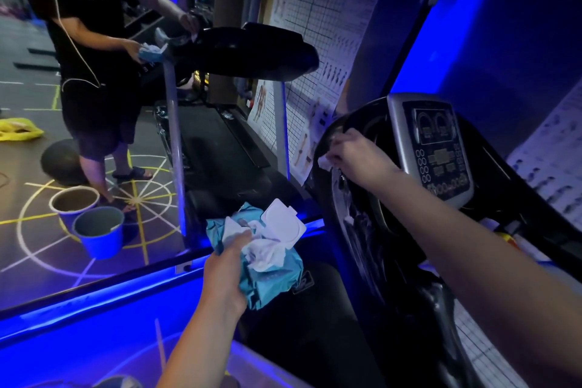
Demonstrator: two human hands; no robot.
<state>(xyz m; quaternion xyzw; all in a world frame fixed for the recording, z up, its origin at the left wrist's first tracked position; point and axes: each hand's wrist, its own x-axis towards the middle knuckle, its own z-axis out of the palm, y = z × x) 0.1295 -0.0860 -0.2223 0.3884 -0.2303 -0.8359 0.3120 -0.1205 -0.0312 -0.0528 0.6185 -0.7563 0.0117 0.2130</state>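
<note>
My left hand (225, 274) grips a teal pack of wet wipes (271, 277) at mid-frame; its white flip lid (283, 224) stands open and a crumpled white wipe (267, 253) sticks out. My right hand (356, 157) pinches a white wipe (324, 162) against the black handlebar (340, 126) of a treadmill, just left of its grey console (434, 145) with round buttons and dials.
Another person (94, 50) in black wipes the neighbouring treadmill (239, 53) with a blue cloth. Two blue buckets (100, 236) and a dark ball (59, 164) sit on the marked floor at left. A yellow bag (19, 131) lies far left. Posters cover the wall behind.
</note>
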